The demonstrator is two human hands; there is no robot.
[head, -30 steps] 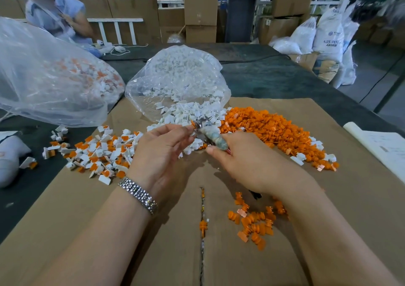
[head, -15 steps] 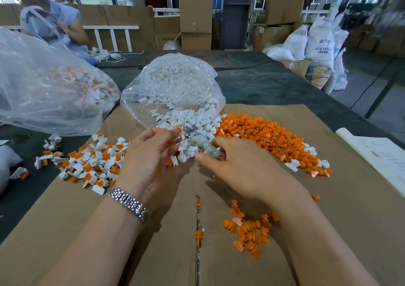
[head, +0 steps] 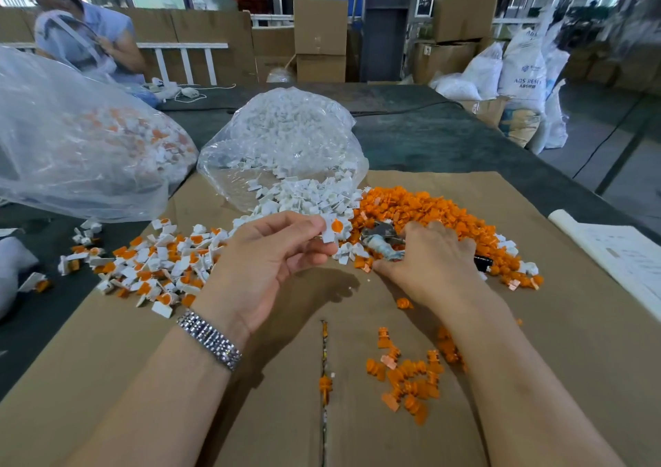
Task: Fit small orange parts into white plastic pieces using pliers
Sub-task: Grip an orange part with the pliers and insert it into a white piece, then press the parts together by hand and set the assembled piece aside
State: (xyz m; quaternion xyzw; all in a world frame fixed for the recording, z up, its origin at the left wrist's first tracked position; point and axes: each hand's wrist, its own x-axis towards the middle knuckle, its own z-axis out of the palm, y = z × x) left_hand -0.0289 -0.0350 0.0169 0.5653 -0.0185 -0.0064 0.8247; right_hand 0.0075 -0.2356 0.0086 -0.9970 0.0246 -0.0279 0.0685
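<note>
Orange is showing through the face of the white piece point(head: 334, 228) that the left hand point(head: 266, 269) is pinching between thumb and fingertips, lifted just above the cardboard sheet point(head: 143, 377); an insert looks already seated in it. The right hand point(head: 434, 262) is lying knuckles-up at the edge of the orange heap point(head: 429, 216), fingers curled round the pliers point(head: 384, 241), whose wrapped handle and grey head are poking out toward the left hand. Whether the plier tips are gripping a part cannot be told, as the hand is covering them.

Finished pieces point(head: 157, 266) are lying in a spread to the left, and the open clear bag point(head: 286, 144) is spilling blank white pieces between the two hands. A smaller scatter of orange parts point(head: 407, 377) is sitting near the right forearm.

The risks from here seem modest. Because blanks, finished pieces and loose inserts are touching at the heap's edges, a completed piece dropped short could be getting mixed back among blanks. A light fingertip pinch may let the piece twist or slip if the pliers press off-centre, leaving the insert crooked.
</note>
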